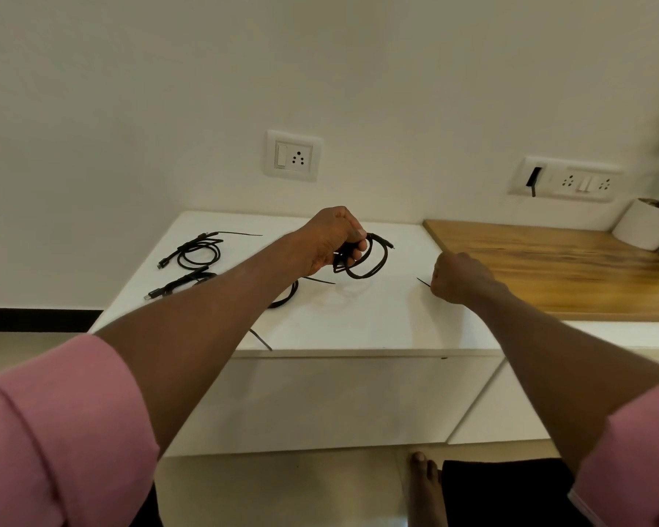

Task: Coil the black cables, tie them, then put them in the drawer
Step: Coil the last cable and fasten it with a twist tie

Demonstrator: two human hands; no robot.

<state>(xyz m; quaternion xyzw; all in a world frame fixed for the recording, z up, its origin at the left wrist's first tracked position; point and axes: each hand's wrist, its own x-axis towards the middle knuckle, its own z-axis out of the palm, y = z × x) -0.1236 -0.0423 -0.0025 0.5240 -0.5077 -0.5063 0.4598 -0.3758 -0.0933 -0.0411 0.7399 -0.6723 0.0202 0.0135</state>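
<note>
Both hands work above the white cabinet top [358, 321]. The left hand [330, 239] has its fingers curled round a coiled cable [373, 262], holding the loops together just above the surface near the middle. The right hand [459, 277] is closed in a fist-like pinch on a thin black tie [423, 282], whose pointed end sticks out toward the coil; the two hands are near each other but apart.

Judging by this, the cable in hand is coiled and about to be tied, though the tie is not yet round it. To the left, a second coil [200, 252] lies on the top with a thin tail sticking out from it, so it looks already tied. Nearer, a third cable [183, 285] lies bunched, partly hidden by the left forearm; whether it is tied I cannot tell. Another dark loop [286, 296] shows under the forearm, with a thin tie end beside it, and a loose tie [261, 339] lies near the front edge. No drawer stands open, so nothing looks put away yet; tying and stowing remain.

Further out, a socket plate [293, 155] sits on the wall, a wider switch panel [565, 180] to the right, above a wooden counter [548, 268] with a white plant pot [647, 224]. No brand, label or readable writing shows anywhere.
</note>
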